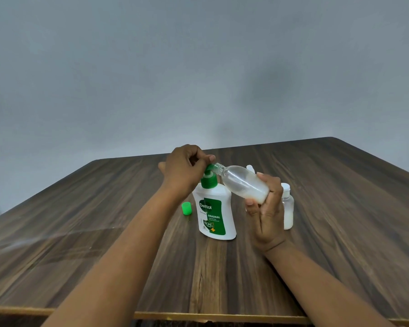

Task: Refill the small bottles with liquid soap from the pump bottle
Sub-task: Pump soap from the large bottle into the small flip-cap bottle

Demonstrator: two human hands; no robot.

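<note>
A white pump bottle [216,215] with a green label stands upright in the middle of the wooden table [104,232]. My left hand [184,171] is closed over its green pump head. My right hand [267,213] holds a small clear bottle [243,182] tilted on its side, its open mouth against the pump spout. White soap lies pooled at the low end of that bottle. A loose green cap [186,208] rests on the table left of the pump bottle. Another small bottle [287,206] with a white cap stands behind my right hand, partly hidden.
A further white-capped object [250,168] peeks out behind the tilted bottle; I cannot tell what it is. The table's front edge [198,316] runs along the bottom of the view, and a grey wall [198,67] rises behind its far edge.
</note>
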